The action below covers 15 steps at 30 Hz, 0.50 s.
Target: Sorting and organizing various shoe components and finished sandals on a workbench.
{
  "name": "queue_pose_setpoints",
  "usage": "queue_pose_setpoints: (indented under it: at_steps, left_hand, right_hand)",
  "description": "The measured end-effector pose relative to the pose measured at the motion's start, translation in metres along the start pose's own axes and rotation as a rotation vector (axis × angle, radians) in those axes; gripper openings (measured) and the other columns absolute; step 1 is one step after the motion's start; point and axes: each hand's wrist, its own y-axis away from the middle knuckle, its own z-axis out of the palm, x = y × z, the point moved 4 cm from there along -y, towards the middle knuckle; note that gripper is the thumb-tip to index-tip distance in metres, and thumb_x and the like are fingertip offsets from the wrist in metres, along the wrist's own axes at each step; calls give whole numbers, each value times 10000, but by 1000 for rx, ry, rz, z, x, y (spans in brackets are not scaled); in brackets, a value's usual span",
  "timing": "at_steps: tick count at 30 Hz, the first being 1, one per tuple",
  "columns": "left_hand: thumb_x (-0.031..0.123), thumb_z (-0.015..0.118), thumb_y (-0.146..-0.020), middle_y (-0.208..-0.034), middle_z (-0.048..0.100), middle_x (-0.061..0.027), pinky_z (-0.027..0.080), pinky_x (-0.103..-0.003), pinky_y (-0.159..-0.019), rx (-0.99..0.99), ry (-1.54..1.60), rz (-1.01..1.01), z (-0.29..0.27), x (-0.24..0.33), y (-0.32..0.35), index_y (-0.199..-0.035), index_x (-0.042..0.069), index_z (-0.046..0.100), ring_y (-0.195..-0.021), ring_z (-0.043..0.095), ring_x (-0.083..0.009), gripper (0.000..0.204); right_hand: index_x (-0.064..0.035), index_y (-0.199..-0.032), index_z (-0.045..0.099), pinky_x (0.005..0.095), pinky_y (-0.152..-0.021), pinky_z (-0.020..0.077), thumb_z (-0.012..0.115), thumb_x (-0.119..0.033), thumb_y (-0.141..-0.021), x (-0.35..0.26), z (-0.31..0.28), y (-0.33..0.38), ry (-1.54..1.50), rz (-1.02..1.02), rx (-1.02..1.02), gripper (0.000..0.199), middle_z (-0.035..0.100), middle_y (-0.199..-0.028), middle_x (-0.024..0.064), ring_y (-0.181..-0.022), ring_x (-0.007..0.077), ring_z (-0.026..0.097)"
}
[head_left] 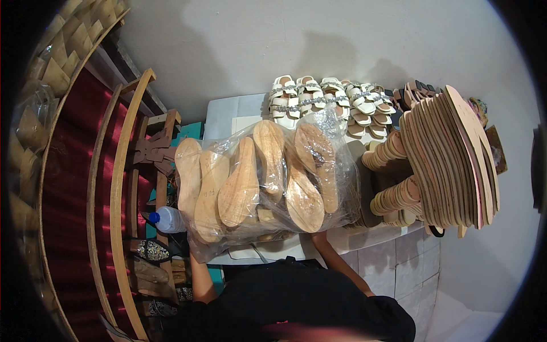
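Table (223, 113), pale-covered, one, extending in front of and beyond both hands. Rack (117, 194), wooden, long bars, left of the hands, a dark red curtain (69, 171) behind it. Bag (206, 251), clear plastic, wrinkled, directly over the hands, at the table's near edge. Soles (447, 165), tan to pinkish, one tall stack, well to the right of the hands; smaller curved pieces (393, 149) stacked at its near-left side. Slide sandals (285, 105), white with glittering straps, grouped beyond the hands at the table's far edge. Shoe lasts (238, 191), bare wood, six plainly visible, inside the bag, above and between the hands; one carries a written mark. Hands, left and right, both hidden by the bag where the left forearm (203, 282) and right forearm (340, 262) meet it; whether they grip or lie open cannot be told. Cut pieces (154, 151), brown, on the rack, beyond and left of the left hand. Bottle (170, 220), translucent, blue-capped, tilted, just left of the left hand.
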Motion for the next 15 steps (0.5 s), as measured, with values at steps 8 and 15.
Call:
queue_pose_setpoints:
  at_steps: [8,15]
  left_hand:
    - [355,635,-698,-1209,378,-188,279,-359,-938,-35,68,-51,-10,-8,-14,-1268,15,269,-1129,345,-279,758]
    - [362,630,-702,-1208,378,-190,280,-358,-937,-81,115,-145,-6,-20,-38,-1269,16,269,-1130,343,-281,756]
  right_hand:
    - [-57,-1110,475,383,-948,272,577,-232,-744,-5,7,-10,-150,5,6,418,467,-1151,147,-1111,276,396]
    - [-56,-1124,464,407,-956,253,614,-199,-668,-16,-4,-17,364,-238,34,501,464,-1149,165,-1114,312,379]
